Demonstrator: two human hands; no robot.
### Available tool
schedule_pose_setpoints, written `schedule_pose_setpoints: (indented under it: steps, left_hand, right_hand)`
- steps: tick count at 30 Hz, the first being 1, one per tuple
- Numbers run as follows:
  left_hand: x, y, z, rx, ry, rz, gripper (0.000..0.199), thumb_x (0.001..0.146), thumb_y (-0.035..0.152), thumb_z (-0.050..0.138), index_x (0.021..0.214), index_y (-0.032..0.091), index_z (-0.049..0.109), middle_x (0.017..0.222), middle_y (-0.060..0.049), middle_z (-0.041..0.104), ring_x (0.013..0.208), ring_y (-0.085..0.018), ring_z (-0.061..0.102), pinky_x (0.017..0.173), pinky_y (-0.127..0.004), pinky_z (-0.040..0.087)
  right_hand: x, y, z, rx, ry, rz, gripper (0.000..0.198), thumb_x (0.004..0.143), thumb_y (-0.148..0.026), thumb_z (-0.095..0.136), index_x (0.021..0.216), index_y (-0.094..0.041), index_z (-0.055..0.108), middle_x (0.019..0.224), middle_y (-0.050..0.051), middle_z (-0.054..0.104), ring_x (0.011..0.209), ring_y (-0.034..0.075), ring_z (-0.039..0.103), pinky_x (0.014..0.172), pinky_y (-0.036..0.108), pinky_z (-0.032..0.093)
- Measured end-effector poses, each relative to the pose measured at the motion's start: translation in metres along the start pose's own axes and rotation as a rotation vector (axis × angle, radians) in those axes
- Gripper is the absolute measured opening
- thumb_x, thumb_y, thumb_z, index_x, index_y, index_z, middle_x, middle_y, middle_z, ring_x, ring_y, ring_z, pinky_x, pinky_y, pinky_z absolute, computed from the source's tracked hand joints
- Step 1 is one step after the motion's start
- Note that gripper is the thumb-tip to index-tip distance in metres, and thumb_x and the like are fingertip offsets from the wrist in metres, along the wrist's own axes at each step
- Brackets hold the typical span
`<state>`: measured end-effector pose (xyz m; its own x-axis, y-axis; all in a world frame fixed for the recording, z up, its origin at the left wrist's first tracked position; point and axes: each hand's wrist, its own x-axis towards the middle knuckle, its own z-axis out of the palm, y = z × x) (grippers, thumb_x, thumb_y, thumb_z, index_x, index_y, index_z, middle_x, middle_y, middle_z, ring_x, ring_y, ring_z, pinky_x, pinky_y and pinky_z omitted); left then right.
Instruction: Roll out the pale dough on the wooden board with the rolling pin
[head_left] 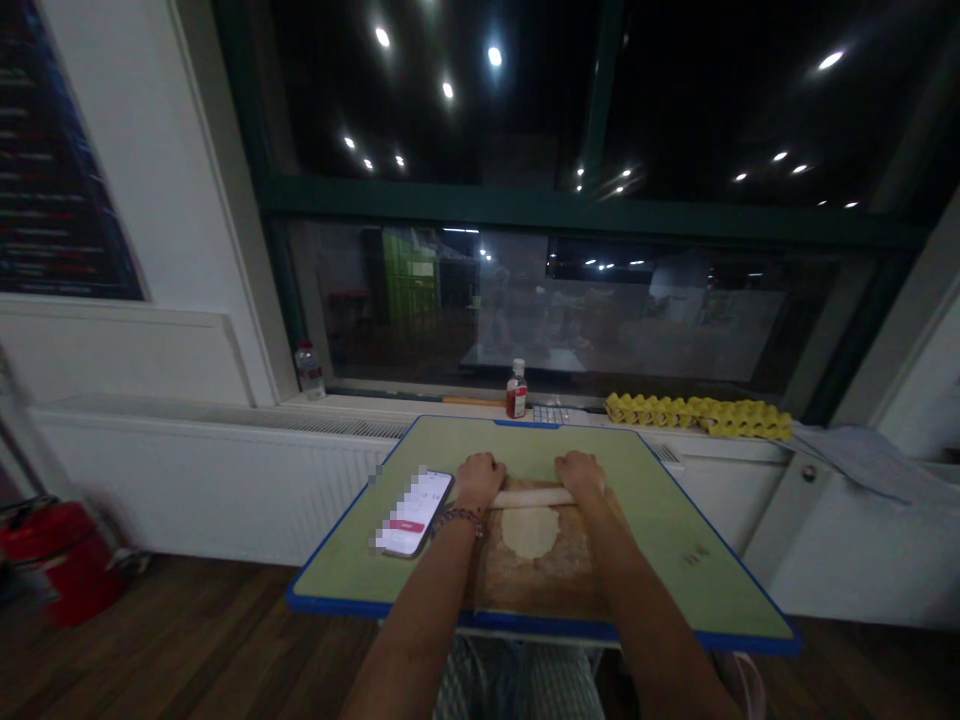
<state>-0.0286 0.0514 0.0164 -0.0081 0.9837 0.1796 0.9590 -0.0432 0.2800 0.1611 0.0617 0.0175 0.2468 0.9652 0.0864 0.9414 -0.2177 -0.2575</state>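
A pale rolling pin [534,497] lies crosswise over a wooden board [536,590]. My left hand [480,478] is closed around its left end, and my right hand [581,475] grips the right end. Just on the near side of the pin, a flat, roundish sheet of dough [530,532] rests on the board; its far edge meets the pin. Light flour-like smears mark the board. The fingers of both hands are partly hidden from this angle.
A phone with a lit screen [414,515] lies left of my left wrist on the green table [675,580]. Along the windowsill stand a red-labelled bottle [516,390], yellow egg trays [697,415] and a clear bottle [308,370]. A red container [64,560] sits on the floor at left.
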Motion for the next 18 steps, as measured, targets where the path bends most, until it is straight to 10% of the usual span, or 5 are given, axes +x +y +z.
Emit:
schedule_pose_setpoints:
  steps: [18]
  left_hand:
    - [-0.0002, 0.001, -0.0015, 0.004, 0.005, 0.004, 0.035, 0.091, 0.032, 0.045, 0.101, 0.015, 0.073, 0.107, -0.014, 0.073, 0.102, -0.025, 0.067, 0.083, -0.03, 0.048]
  right_hand:
    - [0.0046, 0.0022, 0.0044, -0.012, 0.002, -0.006, 0.042, 0.094, -0.032, 0.039, 0.111, -0.011, 0.07, 0.117, 0.018, 0.068, 0.117, 0.029, 0.058, 0.09, 0.036, 0.048]
